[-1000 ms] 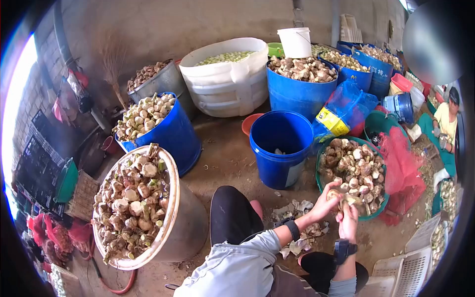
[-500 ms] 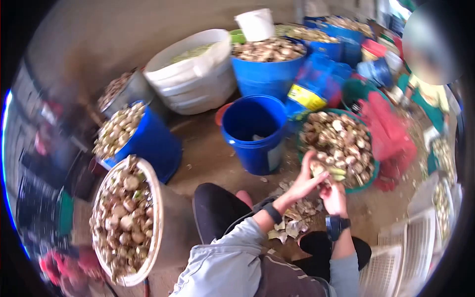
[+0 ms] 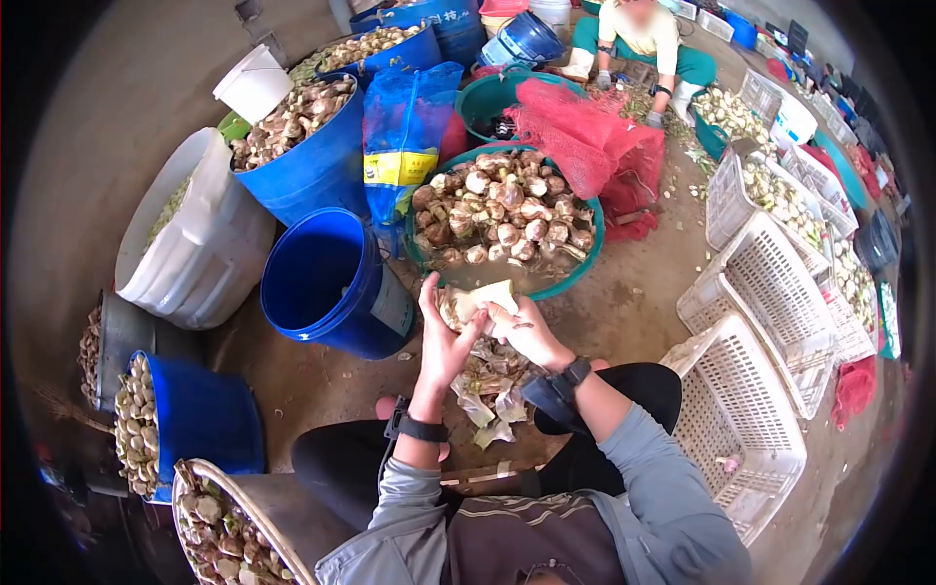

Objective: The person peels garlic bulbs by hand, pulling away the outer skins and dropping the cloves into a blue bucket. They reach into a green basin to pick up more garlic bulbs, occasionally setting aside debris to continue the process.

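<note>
Just in front of the green basin (image 3: 575,278), my left hand (image 3: 446,341) is curled around a pale bulb with a greenish stem stub (image 3: 486,298). From the other side my right hand (image 3: 529,336) grips the same bulb, its fingers closed at the stem's underside. A thin dark sliver shows by the right fingers; I cannot make out what it is. The basin holds brown-skinned bulbs (image 3: 507,200) in murky water. Below my hands, peeled husks (image 3: 487,390) lie in a heap on the floor between my knees.
To the left stand a blue bucket (image 3: 385,302), a blue tub of bulbs (image 3: 312,166) and a white tub (image 3: 219,263). White crates (image 3: 746,419) line the right. Red mesh bags (image 3: 624,161) drape behind the basin. A person in a yellow top (image 3: 639,34) sits at the back.
My view has swung right, bringing the crates and the seated person into fuller view. Both hands stay together on the bulb, whose cut stem end now points to the right.
</note>
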`<state>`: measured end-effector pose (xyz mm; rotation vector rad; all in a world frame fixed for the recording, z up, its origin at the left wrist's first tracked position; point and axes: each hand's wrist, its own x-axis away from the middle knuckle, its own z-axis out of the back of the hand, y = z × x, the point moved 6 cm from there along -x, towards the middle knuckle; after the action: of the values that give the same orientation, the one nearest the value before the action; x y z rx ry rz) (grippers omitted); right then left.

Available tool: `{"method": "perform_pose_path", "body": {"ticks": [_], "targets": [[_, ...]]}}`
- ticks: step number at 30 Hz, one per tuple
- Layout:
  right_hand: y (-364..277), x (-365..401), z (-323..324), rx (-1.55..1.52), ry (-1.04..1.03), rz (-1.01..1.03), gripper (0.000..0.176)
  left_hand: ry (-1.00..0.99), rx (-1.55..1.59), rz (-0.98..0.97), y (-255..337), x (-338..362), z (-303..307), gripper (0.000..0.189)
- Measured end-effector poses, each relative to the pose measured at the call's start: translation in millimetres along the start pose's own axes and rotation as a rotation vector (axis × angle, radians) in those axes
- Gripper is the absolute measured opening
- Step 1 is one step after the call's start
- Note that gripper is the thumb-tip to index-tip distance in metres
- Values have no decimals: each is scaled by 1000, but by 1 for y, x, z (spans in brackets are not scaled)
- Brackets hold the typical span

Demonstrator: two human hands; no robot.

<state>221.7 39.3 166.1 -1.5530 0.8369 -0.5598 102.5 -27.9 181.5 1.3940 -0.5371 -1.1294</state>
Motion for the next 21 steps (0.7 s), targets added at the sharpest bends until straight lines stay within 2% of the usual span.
{"method": "perform_pose_path", "body": {"ticks": [1, 2, 3, 4, 5, 6, 7, 9, 11, 12, 13, 15, 16, 17, 18, 19, 20, 21], "targets": [[1, 2, -3, -79, -61, -114, 22, -52, 20, -24, -15, -4, 5, 61], [6, 4, -1, -137, -142, -236, 21, -155, 218, 155, -18, -4, 8, 53], [7, 6, 3, -136, -133, -234, 21, -258, 414, 340, -19, -1, 10, 47], [7, 10, -3, -322, -202, -326, 21, -316, 677, 538, -32, 0, 7, 48], [4, 17, -11, -509, -274, -416, 21, -447, 830, 570, -33, 2, 3, 53], [-3, 19, -13, -512, -158, -336, 22, -433, 847, 635, -41, 5, 1, 54], [7, 15, -12, -509, -161, -330, 22, -417, 864, 692, -41, 5, -4, 54], [47, 3, 11, -223, 73, -292, 23, -83, 690, 536, -61, 0, 1, 50], [44, 1, 10, -279, 92, -256, 29, 241, -568, 45, -38, -2, 34, 50], [40, 1, 13, -270, 192, -162, 31, 479, -816, -102, -26, 14, 34, 53], [34, 2, 15, -261, 292, -70, 34, 491, -974, -239, 7, 17, 23, 54], [37, 3, 11, -230, 261, -46, 37, 161, -825, -171, -15, 15, 1, 53], [26, 3, 7, -65, 234, 89, 39, 91, -400, 78, -29, 12, -8, 52], [14, 5, 0, 96, 204, 229, 42, 63, 176, 451, -61, 10, -20, 47], [2, 9, -9, 429, 207, 401, 38, 125, 345, 485, -71, 3, -23, 43], [-8, 13, -20, 637, 78, 519, 32, 185, 515, 513, -72, -1, -26, 40], [-12, 12, -20, 550, 48, 491, 31, 256, 564, 393, -65, -4, -25, 36], [-16, 10, -19, 465, 19, 461, 30, 255, 564, 396, -63, -2, -24, 36]]}}
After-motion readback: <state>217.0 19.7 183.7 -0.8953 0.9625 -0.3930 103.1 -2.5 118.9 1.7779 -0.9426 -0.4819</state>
